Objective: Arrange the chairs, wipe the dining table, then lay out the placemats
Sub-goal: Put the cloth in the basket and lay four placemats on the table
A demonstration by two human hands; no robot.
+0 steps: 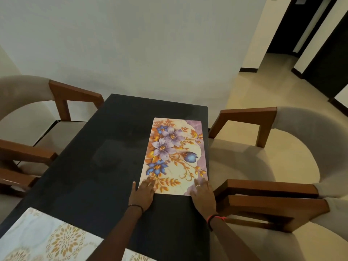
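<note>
Two hands are pressing the mat (pixel 175 157): left hand (pixel 143 194) at its 7 o'clock corner, right hand (pixel 202 193) at 5 o'clock, fingers (pixel 148 182) straight, grasping nothing. The mat is lying along the worktop's (pixel 90 147) 3 o'clock edge, so an uneven push is likely sliding it askew or overboard.

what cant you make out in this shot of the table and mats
Head view:
- Pale placemat: cut off by the bottom edge, crossed by the left forearm.
- Floral placemat: near corners covered by the left hand and right hand.
- Near right chair: seat runs off the bottom and right edges.
- Table: near end outside the frame; dull patches could be smears or reflections.
</note>
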